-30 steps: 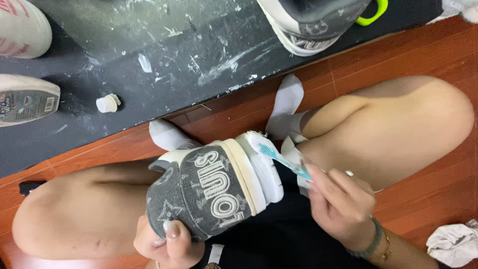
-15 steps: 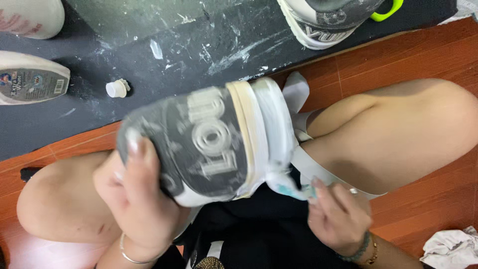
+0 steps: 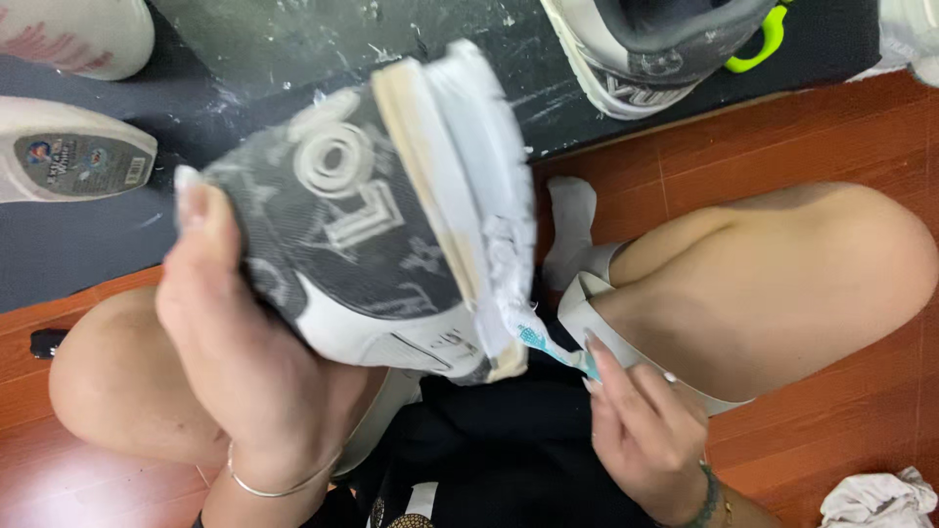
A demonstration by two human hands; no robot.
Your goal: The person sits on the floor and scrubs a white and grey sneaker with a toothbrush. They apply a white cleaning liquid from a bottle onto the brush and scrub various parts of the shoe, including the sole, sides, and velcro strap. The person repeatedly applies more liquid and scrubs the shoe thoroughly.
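The left hand (image 3: 245,362) is wrapped around a grey and white sneaker (image 3: 362,225), thumb up along the patterned side, and holds it tipped so the white sole edge faces the right hand (image 3: 646,430). That hand is closed narrowly around a teal toothbrush (image 3: 553,350), whose bristles touch the foam-covered sole at the lower end of the shoe. The sneaker sits raised above the lap, between both bare knees, with black cloth just below it.

Beyond the hands lies a dark mat (image 3: 245,49) flecked with white, with another shoe (image 3: 655,49) on it and a white shoe (image 3: 68,161) well off past the left hand. A crumpled rag (image 3: 880,499) lies on the wooden floor (image 3: 831,147) outside the right hand.

The foam looks thick and wet, so it could drip onto the black cloth or the leg under the brush. The grip on the sneaker is one-handed and the shoe is tilted; hard scrubbing might twist it loose. The brush could also stray onto the grey fabric and smear it.
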